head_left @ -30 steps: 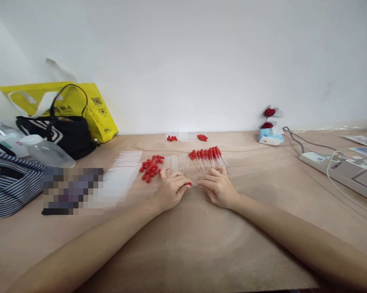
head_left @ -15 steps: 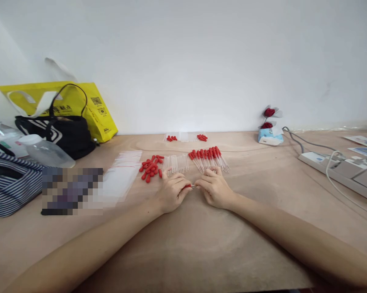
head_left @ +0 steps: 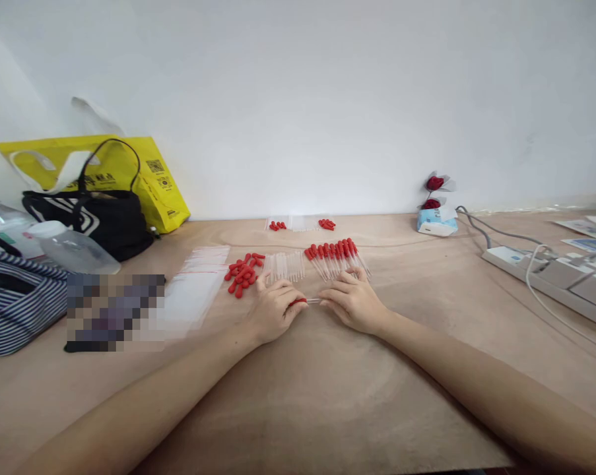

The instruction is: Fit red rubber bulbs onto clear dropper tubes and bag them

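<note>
My left hand pinches a red rubber bulb over the middle of the table. From the bulb's open end a clear dropper tube runs across to my right hand, whose fingers are closed on its other end. Beyond my left hand lies a pile of loose red bulbs. A row of bare clear tubes is beside the pile. Several droppers with red bulbs fitted lie in a row behind my right hand.
Clear zip bags lie left of the bulbs. Farther left are a striped bag, a plastic bottle, a black bag and a yellow bag. A power strip with cables and a tissue pack stand at right.
My hands have moved slightly apart, and more of the clear tube shows between them. The red bulb is still in my left fingers.
</note>
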`<action>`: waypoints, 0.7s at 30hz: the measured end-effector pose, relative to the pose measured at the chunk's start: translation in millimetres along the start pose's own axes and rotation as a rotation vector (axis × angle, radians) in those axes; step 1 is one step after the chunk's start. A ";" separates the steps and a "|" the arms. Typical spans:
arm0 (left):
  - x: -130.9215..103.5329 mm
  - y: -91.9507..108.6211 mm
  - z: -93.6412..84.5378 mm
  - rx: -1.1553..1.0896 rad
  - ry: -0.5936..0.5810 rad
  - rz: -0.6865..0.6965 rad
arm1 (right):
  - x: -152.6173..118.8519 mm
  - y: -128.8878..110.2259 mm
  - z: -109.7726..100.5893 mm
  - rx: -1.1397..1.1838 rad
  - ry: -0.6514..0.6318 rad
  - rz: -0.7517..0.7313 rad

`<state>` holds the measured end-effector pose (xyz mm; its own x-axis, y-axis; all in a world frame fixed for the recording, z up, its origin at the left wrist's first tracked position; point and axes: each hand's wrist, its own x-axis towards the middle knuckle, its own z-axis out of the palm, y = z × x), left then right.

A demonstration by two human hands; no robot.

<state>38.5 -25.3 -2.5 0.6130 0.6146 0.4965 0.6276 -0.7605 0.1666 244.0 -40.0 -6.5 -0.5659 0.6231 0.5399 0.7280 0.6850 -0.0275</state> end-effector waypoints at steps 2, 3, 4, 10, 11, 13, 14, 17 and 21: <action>-0.4 -1.6 -0.6 0.004 0.001 -0.002 | -1.8 1.7 -0.3 -0.009 0.005 -0.016; -0.6 -2.1 -0.8 0.005 0.001 -0.001 | -2.5 1.8 0.3 -0.010 0.009 -0.024; -0.7 -2.4 -1.1 0.003 0.000 0.001 | -2.9 1.4 1.3 -0.008 0.012 -0.027; -0.3 -4.8 -5.6 -0.006 -0.027 0.015 | -0.9 -8.5 6.8 0.036 0.009 -0.014; -0.1 -5.9 -7.1 0.005 -0.027 0.010 | 0.1 -10.4 7.2 0.038 0.003 -0.004; 0.0 -9.1 -10.4 0.046 0.005 -0.031 | 2.6 -13.1 8.4 0.030 -0.004 0.045; -0.1 -11.4 -12.0 0.075 0.043 -0.068 | 4.1 -13.5 9.3 0.022 -0.001 0.088; -0.4 -21.3 -16.2 0.169 0.183 -0.199 | 10.9 -8.7 13.8 -0.021 0.026 0.274; -0.8 -38.6 -19.6 0.291 0.257 -0.310 | 27.5 6.3 24.0 -0.076 0.063 0.513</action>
<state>4.3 -0.5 7.4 0.2613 0.7031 0.6614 0.8920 -0.4376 0.1129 223.7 -9.5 -12.0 -0.1066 0.8460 0.5224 0.9330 0.2668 -0.2417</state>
